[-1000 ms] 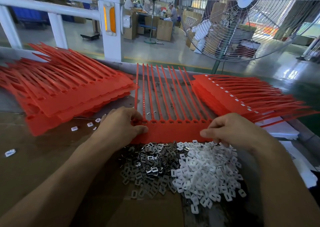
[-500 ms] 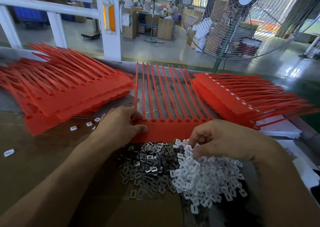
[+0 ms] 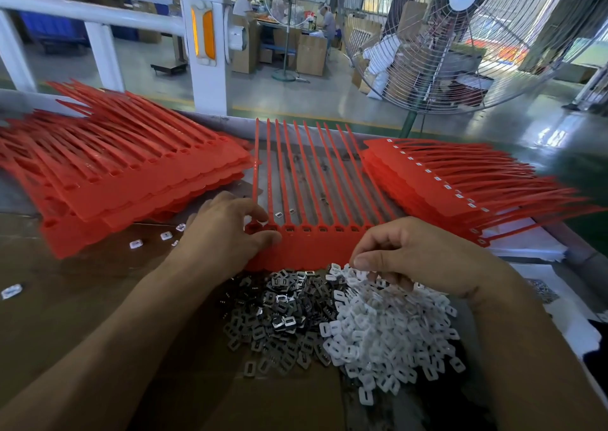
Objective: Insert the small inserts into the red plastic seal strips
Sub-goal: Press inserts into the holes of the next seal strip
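Your left hand (image 3: 227, 230) pins down the near left corner of a red seal strip sheet (image 3: 309, 249) lying flat on the counter (image 3: 65, 299), thumb and fingers curled onto its solid band beside the first slot, while the sheet's thin tails fan away from you toward the far edge. Your right hand (image 3: 424, 256) dips into the white inserts (image 3: 388, 328) heaped just in front of the sheet, fingers bent down into the pile and thumb tip meeting them; whether a piece sits pinched between them cannot be told from here. Touching that heap on its left lies a darker heap of metal inserts (image 3: 279, 315), both spread on the brown counter between your forearms. A few loose white pieces (image 3: 166, 236) lie scattered to the left of your left hand, and one more (image 3: 279, 214) rests between the sheet's tails. A thick stack of red sheets (image 3: 131, 180) sits to the left, its tails pointing away and to the left; a second stack (image 3: 444, 187) sits to the right, its top sheet showing a row of small white pieces along the slots. Beyond the counter stand a white railing post (image 3: 204, 35) and a large floor fan (image 3: 467, 35) on the green workshop floor, with people seated at a distant table.
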The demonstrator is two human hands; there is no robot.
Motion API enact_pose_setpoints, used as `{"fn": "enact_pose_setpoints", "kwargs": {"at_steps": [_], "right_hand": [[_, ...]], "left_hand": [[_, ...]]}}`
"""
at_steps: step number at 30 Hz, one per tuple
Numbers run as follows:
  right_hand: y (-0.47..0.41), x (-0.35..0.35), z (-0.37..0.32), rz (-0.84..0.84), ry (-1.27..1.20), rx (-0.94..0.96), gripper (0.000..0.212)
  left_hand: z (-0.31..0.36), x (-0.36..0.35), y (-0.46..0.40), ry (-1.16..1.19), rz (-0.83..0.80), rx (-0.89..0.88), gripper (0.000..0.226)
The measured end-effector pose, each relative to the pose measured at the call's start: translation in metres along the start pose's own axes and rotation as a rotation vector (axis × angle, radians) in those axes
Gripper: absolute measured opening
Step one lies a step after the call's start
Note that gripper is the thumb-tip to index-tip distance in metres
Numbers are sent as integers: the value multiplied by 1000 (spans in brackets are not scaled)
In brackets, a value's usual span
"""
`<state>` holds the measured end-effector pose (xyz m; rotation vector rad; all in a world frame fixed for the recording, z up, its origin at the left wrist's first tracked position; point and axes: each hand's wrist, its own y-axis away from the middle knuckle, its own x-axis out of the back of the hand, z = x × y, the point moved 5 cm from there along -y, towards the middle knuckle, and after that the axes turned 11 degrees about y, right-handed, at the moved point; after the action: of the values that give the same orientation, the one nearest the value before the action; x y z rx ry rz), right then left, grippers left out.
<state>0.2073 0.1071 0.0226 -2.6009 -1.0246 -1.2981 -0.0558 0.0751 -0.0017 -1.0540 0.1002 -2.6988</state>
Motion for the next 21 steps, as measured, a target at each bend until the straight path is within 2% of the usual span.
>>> {"fn": "enact_pose_setpoints", "kwargs": {"at_steps": [10,17,21], "right_hand": [[-6,-11,3,-61,-92,-78,14],[-12,-7,4,134,-230,-68,14],[-19,-12,4,178,-357,-77,12]], "left_hand": [[4,3,2,57,84,-94,28],[16,0,3,148,98,-227,11],[28,-4,9,175,66,-333,4]]}}
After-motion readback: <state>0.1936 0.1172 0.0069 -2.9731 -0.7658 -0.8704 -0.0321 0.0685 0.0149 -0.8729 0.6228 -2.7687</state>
